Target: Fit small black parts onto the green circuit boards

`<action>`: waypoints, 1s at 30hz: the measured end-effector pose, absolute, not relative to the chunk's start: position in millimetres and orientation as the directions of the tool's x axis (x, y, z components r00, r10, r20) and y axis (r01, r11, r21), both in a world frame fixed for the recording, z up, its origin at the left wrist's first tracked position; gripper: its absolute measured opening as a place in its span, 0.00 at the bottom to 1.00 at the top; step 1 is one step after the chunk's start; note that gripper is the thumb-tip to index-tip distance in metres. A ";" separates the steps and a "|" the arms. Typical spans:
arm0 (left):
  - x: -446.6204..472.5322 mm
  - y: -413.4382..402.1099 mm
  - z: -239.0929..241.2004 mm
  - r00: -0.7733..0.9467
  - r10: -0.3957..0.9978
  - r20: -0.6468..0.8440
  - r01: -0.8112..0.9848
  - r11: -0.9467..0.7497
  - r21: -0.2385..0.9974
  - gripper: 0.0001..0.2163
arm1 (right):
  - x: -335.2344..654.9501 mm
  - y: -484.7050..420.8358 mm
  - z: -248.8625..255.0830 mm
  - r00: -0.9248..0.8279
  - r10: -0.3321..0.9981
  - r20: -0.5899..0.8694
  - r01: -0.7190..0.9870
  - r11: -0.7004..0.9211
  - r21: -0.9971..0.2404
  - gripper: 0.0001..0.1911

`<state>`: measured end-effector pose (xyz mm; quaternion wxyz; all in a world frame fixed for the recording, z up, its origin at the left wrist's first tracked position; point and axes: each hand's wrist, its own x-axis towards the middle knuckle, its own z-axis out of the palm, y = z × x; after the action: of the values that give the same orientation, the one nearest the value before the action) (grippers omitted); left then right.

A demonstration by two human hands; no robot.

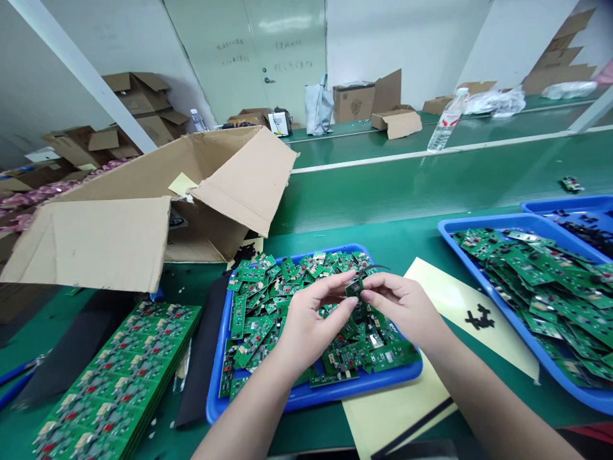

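Over green bench, both my hands pinch one small board: left hand, right hand. Blue tray below; carton crowds left, second tray right, bare belt beyond.

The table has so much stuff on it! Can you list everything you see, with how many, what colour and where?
small circuit board: one, green, pinched between both hands
middle tray: one, blue, under the hands, heaped with green boards
right trays: two, blue, right edge, the nearer one full of green boards
board panels: a stack, green, bottom left
cardboard box: one big, brown, open, lying at left
yellow sheet: one, pale yellow, between the trays
water bottle: one, clear, far bench
table: green
left hand: fingers shut on the small board
right hand: fingers shut on the same board
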<state>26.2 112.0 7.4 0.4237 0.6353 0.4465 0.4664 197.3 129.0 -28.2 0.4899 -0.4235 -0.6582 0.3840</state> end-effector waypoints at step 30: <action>17.4 118.8 2.6 0.323 0.838 0.440 0.333 -0.536 0.776 0.12 | 199.2 117.8 -17.9 -0.155 0.835 0.527 0.090 0.543 -0.835 0.03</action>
<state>17.4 118.8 2.6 0.2893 0.7601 0.3850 0.4363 199.2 117.8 -17.9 0.5543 -0.3395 -0.6815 0.3362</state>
